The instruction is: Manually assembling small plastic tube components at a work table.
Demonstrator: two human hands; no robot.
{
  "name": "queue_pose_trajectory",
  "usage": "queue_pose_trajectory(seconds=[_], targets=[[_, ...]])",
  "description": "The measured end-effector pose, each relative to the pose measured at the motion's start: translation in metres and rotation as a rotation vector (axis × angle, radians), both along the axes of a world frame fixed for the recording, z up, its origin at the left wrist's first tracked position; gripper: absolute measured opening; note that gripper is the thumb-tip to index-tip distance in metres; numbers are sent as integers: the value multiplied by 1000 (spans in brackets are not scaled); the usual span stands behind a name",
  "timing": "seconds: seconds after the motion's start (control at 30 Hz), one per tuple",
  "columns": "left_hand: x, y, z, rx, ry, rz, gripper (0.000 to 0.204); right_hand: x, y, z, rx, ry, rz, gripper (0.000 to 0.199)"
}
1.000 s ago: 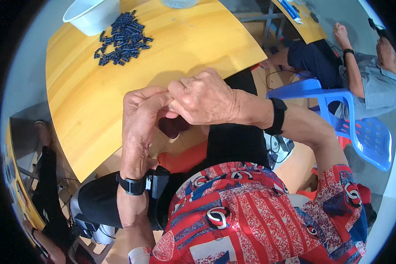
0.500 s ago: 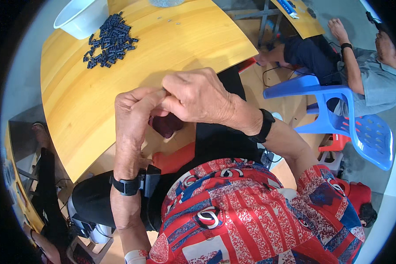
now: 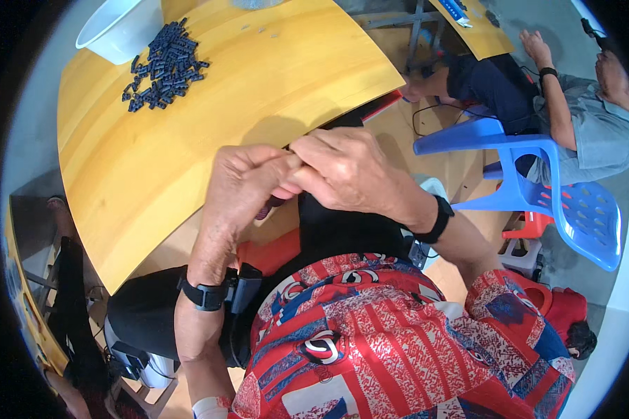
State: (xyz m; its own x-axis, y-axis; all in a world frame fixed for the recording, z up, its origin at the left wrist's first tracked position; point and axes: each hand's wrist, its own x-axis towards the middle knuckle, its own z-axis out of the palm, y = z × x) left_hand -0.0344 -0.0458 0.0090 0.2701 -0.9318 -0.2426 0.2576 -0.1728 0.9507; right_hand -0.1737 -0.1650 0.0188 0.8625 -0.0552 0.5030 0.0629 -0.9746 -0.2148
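Left hand (image 3: 246,183), right hand (image 3: 348,169): fingertips pressed together, anything pinched hidden. Black pieces (image 3: 166,61): heaped on desk (image 3: 272,80), far left of both hands, beside white tub (image 3: 122,33).

Anything between the pinched fingertips (image 3: 291,161) is hidden — white tub (image 3: 122,35) and clear vessel (image 3: 257,3) cropped at top

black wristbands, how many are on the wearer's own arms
2: the left black wristband sits just behind the left hand, the right black wristband just behind the right hand. Any higher up could be hidden under the shirt.
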Motion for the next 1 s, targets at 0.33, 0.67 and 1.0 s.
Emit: queue_pose_trajectory(seconds=[0.33, 0.67, 1.0], targets=[[28, 11, 19, 0, -141, 33, 23, -115, -154, -86, 1487, 201, -734, 16], [61, 27, 17, -47, -144, 228, 19, -74, -234, -129, 1211, -63, -681, 28], [87, 41, 8, -28, -276, 335, 18, 46, -115, 71, 831, 117, -263, 20]])
